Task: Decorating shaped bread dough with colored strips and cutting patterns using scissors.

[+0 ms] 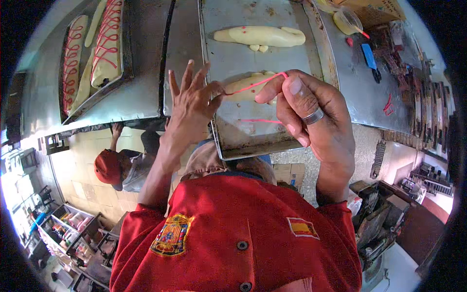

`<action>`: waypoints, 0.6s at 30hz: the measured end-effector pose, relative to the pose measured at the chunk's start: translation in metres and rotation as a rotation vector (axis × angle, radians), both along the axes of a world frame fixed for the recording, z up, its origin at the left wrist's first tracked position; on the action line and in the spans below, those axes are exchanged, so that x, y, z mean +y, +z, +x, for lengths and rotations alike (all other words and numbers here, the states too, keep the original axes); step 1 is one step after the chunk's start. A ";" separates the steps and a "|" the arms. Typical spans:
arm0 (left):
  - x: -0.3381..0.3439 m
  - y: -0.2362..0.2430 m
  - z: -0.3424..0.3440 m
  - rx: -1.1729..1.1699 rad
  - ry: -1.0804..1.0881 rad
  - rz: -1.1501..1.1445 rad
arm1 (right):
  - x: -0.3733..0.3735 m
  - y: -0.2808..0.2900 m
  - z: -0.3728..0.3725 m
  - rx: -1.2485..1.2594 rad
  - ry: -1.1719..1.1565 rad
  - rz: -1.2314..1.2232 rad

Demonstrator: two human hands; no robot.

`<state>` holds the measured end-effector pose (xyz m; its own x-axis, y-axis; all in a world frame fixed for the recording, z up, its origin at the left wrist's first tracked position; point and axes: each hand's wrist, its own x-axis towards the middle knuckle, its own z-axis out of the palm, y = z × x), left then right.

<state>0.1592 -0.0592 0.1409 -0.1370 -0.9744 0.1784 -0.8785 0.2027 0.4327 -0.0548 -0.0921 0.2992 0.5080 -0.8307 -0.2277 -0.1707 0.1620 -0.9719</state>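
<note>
A thin pink strand (255,84), which looks like dough, is stretched between my two hands. My left hand (189,107) pinches one end between thumb and forefinger, its other fingers spread upward. My right hand (318,109), with a ring on one finger, grips the strand between thumb and forefinger; another length of pink strand shows below its fingers. Beneath lies a metal tray (262,61). On it, a pale shaped dough piece (260,36) with small red dots lies at the far side. A second pale dough piece (238,94) is partly hidden behind my hands.
At left, another tray (95,100) holds long pale dough pieces with looped pink strands. To the right are a tub of yellow liquid (347,23), a pink lump (350,42), a blue tool (368,56) and loose pink strands (388,105). A person in a red cap (108,169) is beyond the table edge.
</note>
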 end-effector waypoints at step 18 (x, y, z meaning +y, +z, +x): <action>-0.030 -0.026 -0.001 -0.233 -0.045 -0.199 | -0.008 -0.024 0.000 -0.035 0.041 0.064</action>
<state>0.1581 -0.0889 0.1154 -0.2387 -0.9154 0.3241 -0.9376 0.3042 0.1687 -0.0545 -0.0999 0.2751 0.5502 -0.7931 -0.2612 -0.1446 0.2175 -0.9653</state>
